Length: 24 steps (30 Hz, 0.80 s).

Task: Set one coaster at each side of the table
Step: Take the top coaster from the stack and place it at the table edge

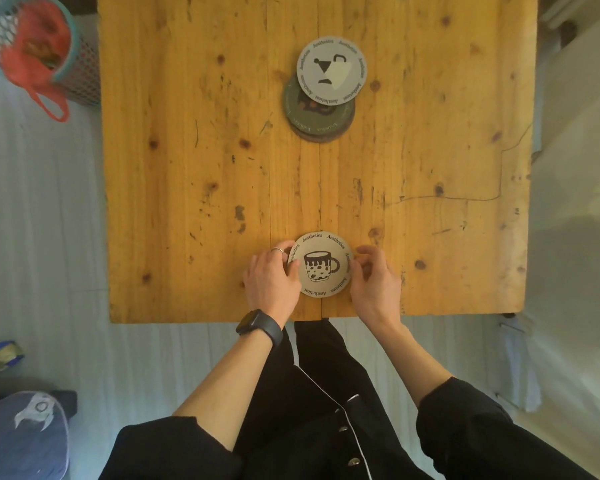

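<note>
Pale floor surrounds the worn wooden table [187, 168], and we take that table as our landmark throughout. At the middle of its near edge lies 1 beige coaster [321, 266] printed with a mug, flat on the boards. Our left hand [272, 277] rests against the coaster's left rim, fingers curled loosely with the thumb lying over the edge; our right hand [374, 280] cups its right rim, fingers bent and spread, tips just at the edge. Neither hand is clamped on it; they look to be nudging it square. Toward the table's far half, near the centre line, sits a small stack of coasters [321, 110], its grey top coaster [331, 71] slid partly off toward the far edge. How many lie beneath we cannot tell. We judge these discs light, thin and stiff, probably card or cork, so they slide easily on wood but are awkward to lift flat. Pinching the overhanging rim seems the best hold. Off the table's far left corner stands a mesh basket [32, 46].
</note>
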### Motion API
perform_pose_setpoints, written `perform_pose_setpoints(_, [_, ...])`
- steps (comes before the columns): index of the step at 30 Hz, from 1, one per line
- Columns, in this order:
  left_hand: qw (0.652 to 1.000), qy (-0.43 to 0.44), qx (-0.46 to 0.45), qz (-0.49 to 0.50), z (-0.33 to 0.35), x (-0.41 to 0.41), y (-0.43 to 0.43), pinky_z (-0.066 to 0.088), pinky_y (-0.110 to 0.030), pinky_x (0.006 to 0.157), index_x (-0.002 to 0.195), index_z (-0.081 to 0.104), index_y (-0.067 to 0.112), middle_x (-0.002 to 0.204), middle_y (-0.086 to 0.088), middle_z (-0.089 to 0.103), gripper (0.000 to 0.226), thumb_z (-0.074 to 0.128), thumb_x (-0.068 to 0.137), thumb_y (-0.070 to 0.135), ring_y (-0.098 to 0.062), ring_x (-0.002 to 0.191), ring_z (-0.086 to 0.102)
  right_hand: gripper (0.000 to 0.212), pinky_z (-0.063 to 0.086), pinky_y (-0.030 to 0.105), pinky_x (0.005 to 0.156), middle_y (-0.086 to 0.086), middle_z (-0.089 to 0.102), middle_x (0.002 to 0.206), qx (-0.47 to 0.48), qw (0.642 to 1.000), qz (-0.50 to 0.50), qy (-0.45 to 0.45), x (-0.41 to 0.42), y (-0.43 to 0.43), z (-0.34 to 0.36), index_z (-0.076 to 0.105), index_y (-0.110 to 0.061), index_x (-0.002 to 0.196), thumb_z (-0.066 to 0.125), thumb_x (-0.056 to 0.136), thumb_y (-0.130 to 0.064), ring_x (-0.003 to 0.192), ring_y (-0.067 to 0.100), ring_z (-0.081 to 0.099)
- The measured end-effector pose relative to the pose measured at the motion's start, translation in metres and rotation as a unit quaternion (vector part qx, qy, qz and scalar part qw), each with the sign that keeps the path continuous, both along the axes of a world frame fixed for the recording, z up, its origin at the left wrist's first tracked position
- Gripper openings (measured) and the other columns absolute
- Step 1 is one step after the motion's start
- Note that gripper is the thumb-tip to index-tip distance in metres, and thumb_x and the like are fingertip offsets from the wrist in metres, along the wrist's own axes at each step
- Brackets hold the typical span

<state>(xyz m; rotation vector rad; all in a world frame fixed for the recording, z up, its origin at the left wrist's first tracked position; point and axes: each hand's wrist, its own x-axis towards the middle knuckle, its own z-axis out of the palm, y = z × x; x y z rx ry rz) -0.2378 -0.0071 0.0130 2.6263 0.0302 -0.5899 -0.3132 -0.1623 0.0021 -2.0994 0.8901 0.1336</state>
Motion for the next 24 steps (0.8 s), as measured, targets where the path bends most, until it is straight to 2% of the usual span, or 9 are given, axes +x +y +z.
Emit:
perform_pose_setpoints(3, [1.000, -0.009, 0.012, -0.008, -0.001, 0.003, -0.002, 0.039, -0.033, 0.076, 0.124, 0.058, 0.036, 0.099, 0.007, 0.065, 0.034, 0.063, 0.090, 0.035, -0.019, 0.095, 0.054, 0.020, 0.053, 0.041, 0.073, -0.003, 0.064, 0.096, -0.013, 1.000, 0.027, 0.006, 0.006, -0.002, 0.001, 0.055, -0.018, 0.118, 0.054, 0.098, -0.016, 0.089, 0.022, 0.062])
perform_pose_setpoints(7, [0.999, -0.022, 0.019, -0.026, -0.004, -0.001, 0.002, 0.039, -0.033, 0.074, 0.131, 0.057, 0.036, 0.103, 0.005, 0.064, 0.039, 0.060, 0.092, 0.039, -0.019, 0.093, 0.053, 0.026, 0.048, 0.034, 0.066, 0.008, 0.060, 0.102, -0.057, 0.994, 0.093, 0.022, 0.008, -0.003, 0.005, 0.058, -0.022, 0.123, 0.050, 0.099, -0.016, 0.086, 0.025, 0.059])
perform_pose_setpoints(13, [0.998, -0.035, 0.034, -0.042, -0.008, -0.004, 0.004, 0.032, -0.030, 0.071, 0.134, 0.057, 0.035, 0.101, 0.001, 0.063, 0.042, 0.061, 0.093, 0.039, -0.019, 0.090, 0.051, 0.028, 0.054, 0.041, 0.068, 0.010, 0.061, 0.102, -0.052, 0.992, 0.106, 0.040, 0.011, -0.007, 0.011, 0.059, -0.022, 0.126, 0.050, 0.100, -0.017, 0.088, 0.028, 0.059])
perform_pose_setpoints(21, [0.995, -0.009, 0.060, -0.075, -0.002, -0.001, 0.004, 0.036, -0.030, 0.074, 0.136, 0.055, 0.034, 0.110, 0.000, 0.062, 0.043, 0.057, 0.094, 0.041, -0.019, 0.096, 0.052, 0.027, 0.056, 0.044, 0.062, 0.008, 0.059, 0.101, -0.050, 0.986, 0.149, 0.063, 0.015, -0.013, 0.016, 0.054, -0.025, 0.124, 0.049, 0.099, -0.018, 0.081, 0.027, 0.061])
perform_pose_setpoints(24, [0.993, -0.010, 0.066, -0.096, -0.001, 0.006, 0.004, 0.043, -0.030, 0.077, 0.136, 0.054, 0.035, 0.117, 0.000, 0.058, 0.045, 0.059, 0.092, 0.039, -0.019, 0.101, 0.052, 0.025, 0.057, 0.045, 0.063, 0.007, 0.054, 0.110, -0.055, 0.979, 0.173, 0.096, 0.022, -0.019, 0.021, 0.056, -0.026, 0.122, 0.050, 0.097, -0.027, 0.088, 0.030, 0.062])
